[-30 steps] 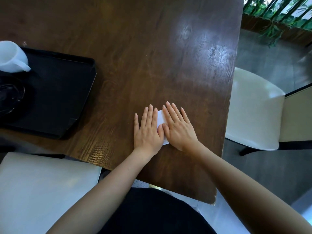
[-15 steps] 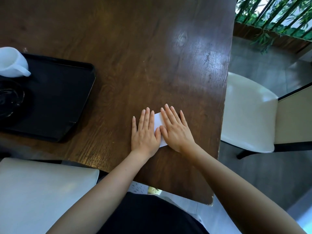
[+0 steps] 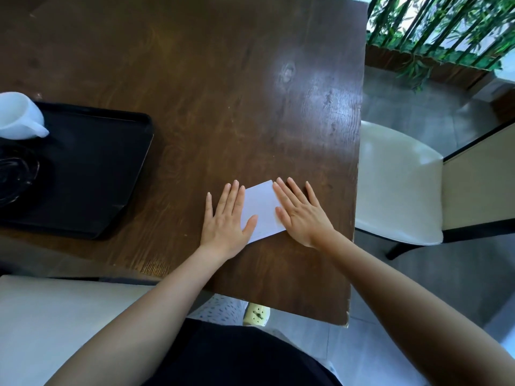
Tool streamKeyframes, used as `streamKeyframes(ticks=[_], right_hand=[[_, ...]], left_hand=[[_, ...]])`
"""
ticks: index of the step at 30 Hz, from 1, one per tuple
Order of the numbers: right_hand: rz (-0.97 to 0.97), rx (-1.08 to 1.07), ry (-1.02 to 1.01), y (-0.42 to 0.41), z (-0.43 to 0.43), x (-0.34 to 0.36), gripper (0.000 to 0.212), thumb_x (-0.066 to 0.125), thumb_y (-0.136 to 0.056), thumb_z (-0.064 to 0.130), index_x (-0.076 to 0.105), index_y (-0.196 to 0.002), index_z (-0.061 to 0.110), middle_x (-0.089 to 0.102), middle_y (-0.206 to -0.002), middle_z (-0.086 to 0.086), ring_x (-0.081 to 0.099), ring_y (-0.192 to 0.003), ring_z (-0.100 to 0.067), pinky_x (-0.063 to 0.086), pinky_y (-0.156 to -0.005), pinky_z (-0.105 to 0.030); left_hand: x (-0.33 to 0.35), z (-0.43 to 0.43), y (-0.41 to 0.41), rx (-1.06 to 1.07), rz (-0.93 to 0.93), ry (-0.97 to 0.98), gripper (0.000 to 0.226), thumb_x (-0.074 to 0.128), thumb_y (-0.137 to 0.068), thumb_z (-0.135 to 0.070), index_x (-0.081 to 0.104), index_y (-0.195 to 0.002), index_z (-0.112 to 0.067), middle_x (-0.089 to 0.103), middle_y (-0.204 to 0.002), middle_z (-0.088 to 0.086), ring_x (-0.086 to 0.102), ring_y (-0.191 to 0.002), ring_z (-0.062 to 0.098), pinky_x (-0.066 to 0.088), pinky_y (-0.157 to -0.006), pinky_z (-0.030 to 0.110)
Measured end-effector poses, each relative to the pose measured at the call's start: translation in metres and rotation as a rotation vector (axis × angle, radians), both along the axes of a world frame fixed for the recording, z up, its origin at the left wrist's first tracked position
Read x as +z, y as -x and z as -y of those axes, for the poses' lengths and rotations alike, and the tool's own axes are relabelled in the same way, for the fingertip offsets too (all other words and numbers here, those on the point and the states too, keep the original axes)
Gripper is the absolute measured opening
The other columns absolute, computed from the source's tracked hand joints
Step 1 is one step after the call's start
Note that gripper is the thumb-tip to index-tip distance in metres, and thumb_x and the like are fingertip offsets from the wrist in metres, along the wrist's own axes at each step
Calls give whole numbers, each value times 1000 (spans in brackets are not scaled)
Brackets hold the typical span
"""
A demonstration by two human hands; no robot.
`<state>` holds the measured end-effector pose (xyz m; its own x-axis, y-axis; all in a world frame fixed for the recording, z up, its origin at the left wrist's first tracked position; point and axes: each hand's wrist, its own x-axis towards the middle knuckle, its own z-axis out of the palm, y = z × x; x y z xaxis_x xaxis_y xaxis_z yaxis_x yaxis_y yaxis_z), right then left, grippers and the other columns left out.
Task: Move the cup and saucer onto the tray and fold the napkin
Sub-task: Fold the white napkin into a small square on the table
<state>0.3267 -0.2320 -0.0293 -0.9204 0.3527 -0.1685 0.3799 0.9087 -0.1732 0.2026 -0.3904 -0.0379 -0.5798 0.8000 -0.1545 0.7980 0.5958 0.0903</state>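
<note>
A folded white napkin (image 3: 262,210) lies flat on the dark wooden table (image 3: 223,93), near its right front corner. My left hand (image 3: 227,218) rests flat on the napkin's left edge, fingers spread. My right hand (image 3: 302,211) lies flat on its right edge. At the far left, a black tray (image 3: 92,168) holds a white cup (image 3: 18,117) and a dark saucer (image 3: 14,174), side by side and partly cut off by the frame.
A cream-seated chair (image 3: 395,185) stands just past the table's right edge. Another pale seat (image 3: 55,324) is at the lower left. Green plants (image 3: 446,26) fill the top right behind a low wall.
Both hands have slid apart, left hand to the left and right hand to the right, uncovering the middle of the folded napkin. The camera view has also shifted slightly.
</note>
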Motion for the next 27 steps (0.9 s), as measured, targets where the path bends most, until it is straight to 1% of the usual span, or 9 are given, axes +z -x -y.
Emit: streamKeyframes(ticks=[4,8,10,12,15,19,21,24,27], right_hand=[[10,-8,-27,1,0,0,61,-7,-92,50,-8,-148,25,-7,-159,6,-14,-144,-12,-11,-118,-44],[37,-31,-89,2,2,-2,66,-8,-90,53,-6,-148,22,-5,-159,3,-14,-145,-14,-12,-118,-46],[43,-50,-104,2,3,-4,64,-3,-92,53,-5,-148,21,-5,-160,2,-13,-145,-15,-14,-117,-45],[47,-80,-114,1,4,-5,64,1,-93,53,-4,-149,21,-6,-160,0,-13,-145,-17,-17,-116,-44],[43,-117,-118,-1,8,-5,66,3,-93,55,-2,-149,20,-4,-160,0,-12,-146,-18,-18,-113,-42],[35,-164,-122,-2,12,-4,66,6,-94,55,1,-149,19,-2,-160,-1,-10,-146,-19,-15,-115,-42],[44,-198,-104,-2,15,-1,67,9,-94,56,5,-150,19,1,-160,-1,-5,-147,-20,-11,-116,-43],[-83,-339,-24,-4,19,11,64,23,-94,56,31,-143,15,29,-154,-5,22,-142,-27,11,-117,-44],[-334,-595,277,1,24,34,50,29,-95,50,53,-120,13,59,-118,-5,53,-112,-24,45,-92,-37]], left_hand=[[7,9,14,-42,39,60,92,1,-77,-76,-12,-148,-19,-13,-159,1,-14,-145,18,-16,-112,47],[19,9,20,135,219,-121,93,45,-83,-64,3,-149,-15,12,-159,6,6,-146,23,-5,-116,43],[24,3,14,280,404,-374,79,62,-84,-39,19,-146,-16,41,-147,6,32,-137,25,20,-114,40],[33,-6,10,457,601,-571,70,68,-82,-21,30,-141,-19,58,-120,0,52,-117,21,45,-94,30],[43,-15,13,681,864,-698,64,68,-79,-7,39,-133,-23,56,-97,-7,57,-96,14,47,-75,21],[53,-15,14,818,1361,-641,31,64,-81,2,58,-109,-10,63,-112,10,62,-88,16,51,-72,29],[59,-12,10,776,1356,-603,17,63,-82,1,62,-94,-11,67,-107,8,63,-85,15,51,-64,27],[73,-11,3,661,1111,-652,12,67,-82,-7,62,-81,-18,67,-89,-4,63,-85,14,52,-65,25],[96,-7,1,431,779,-723,11,69,-82,-17,62,-82,-25,64,-82,-16,62,-80,5,52,-64,20]])
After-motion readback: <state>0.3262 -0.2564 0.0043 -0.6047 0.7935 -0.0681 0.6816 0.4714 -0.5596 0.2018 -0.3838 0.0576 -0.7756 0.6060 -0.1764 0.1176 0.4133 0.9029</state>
